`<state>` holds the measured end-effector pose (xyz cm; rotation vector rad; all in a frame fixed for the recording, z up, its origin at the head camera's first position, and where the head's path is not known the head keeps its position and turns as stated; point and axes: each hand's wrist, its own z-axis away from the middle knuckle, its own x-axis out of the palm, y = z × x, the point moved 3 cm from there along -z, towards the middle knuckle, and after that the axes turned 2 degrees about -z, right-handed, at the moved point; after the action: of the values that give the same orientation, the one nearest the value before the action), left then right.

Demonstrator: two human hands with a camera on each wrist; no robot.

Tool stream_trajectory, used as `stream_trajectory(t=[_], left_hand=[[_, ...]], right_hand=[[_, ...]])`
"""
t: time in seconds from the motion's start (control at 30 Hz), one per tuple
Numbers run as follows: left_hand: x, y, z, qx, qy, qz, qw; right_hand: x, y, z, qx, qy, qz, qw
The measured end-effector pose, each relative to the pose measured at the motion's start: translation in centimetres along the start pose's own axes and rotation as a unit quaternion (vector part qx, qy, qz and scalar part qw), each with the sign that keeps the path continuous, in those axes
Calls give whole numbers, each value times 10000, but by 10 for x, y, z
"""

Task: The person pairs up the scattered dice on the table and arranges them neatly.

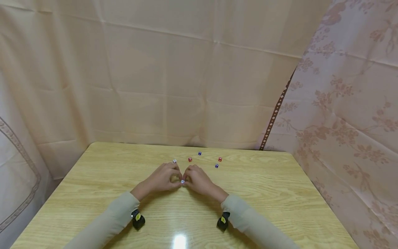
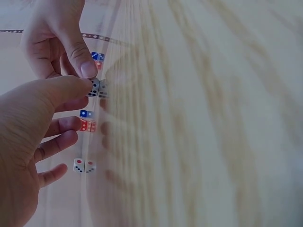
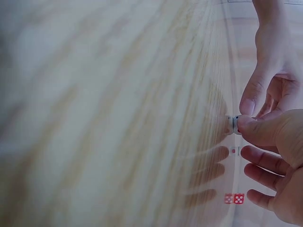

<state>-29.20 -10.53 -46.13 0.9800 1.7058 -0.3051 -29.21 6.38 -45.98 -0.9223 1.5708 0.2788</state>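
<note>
Items left to right, on the pale yellow wood-grain table (image 1: 273, 193).

Left hand (image 1: 160, 178): thumb and finger pinch one side of a die; other fingers loosely bent.

Small white cube die with a red pip (image 1: 174, 161): just beyond the left hand's fingertips; contact cannot be told.

Small white cube die with black pips (image 1: 182, 181): between the two hands, at the table surface, pinched from both sides.

Red cube die with white pips (image 1: 190, 159): beyond the gap between the hands.

Right hand (image 1: 199, 180): thumb and finger pinch the other side of the shared die, its thumb close against the left one.

Blue cube die with white pips (image 1: 199, 153): farthest out, ahead of the right hand.

Second blue die (image 1: 216, 166) and second red die (image 1: 220, 159): right of the right hand, near each other.

Risks, as judged: uneven pressure from the two thumbs could flip or shoot out the held die; the left hand's loose fingers, swinging forward, could knock the neighbouring white one.
</note>
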Motion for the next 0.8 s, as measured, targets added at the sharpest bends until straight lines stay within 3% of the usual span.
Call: stream_trajectory(t=[0.8], left_hand=[[5,1,-1,-138,-201,269,9993]], right_hand=[[1,0,1,162,-84,-399,9990]])
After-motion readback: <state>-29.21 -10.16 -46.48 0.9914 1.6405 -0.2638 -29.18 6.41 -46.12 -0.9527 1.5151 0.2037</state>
